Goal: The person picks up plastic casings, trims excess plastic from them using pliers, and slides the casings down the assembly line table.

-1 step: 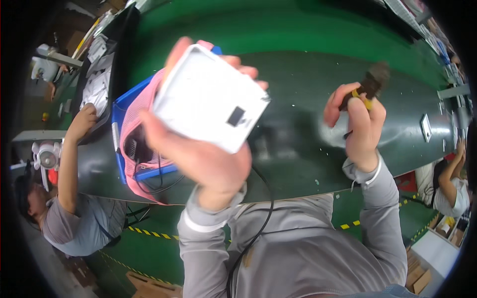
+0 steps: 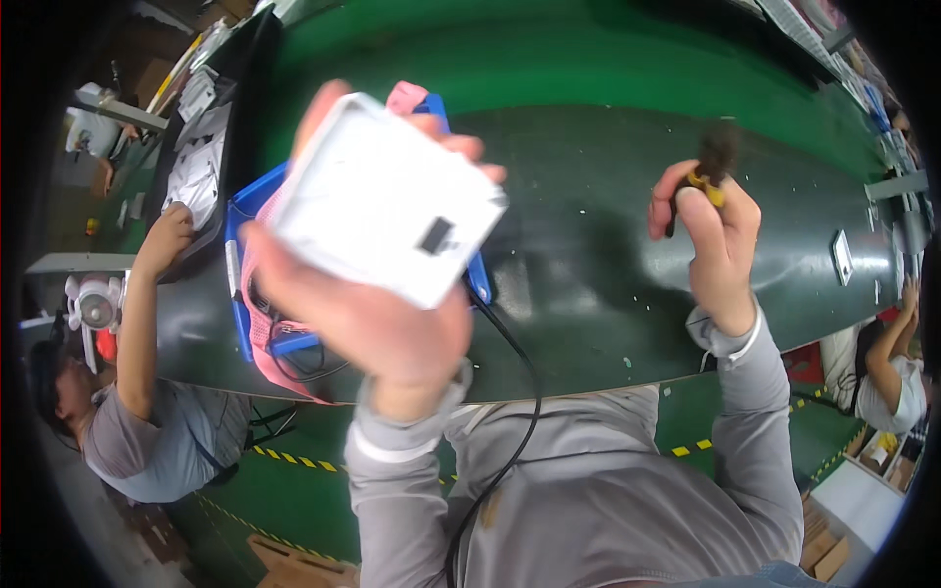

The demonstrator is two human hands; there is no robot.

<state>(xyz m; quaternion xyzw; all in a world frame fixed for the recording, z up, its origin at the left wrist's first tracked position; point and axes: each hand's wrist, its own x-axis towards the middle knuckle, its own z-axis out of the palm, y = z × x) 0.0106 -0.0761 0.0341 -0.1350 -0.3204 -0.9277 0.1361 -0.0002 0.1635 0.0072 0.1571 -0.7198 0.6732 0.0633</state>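
Observation:
My left hand is raised close to the camera and grips a flat white rectangular box with a small dark rectangle on its face. My right hand is lifted above the dark conveyor belt, shut on a small dark tool with a yellow part, which is blurred. Behind the box, a blue bin with a pink liner and black cables sits on the belt. A black cable runs from the bin down toward my body.
A person in a grey shirt at the left reaches toward a black surface with several white parts. Another person sits at the right edge. A small white piece lies on the belt. Green floor with yellow-black tape lies below.
The dark tool in my right hand has shifted slightly left and is now blurred. The white box stays in my left hand, almost unmoved.

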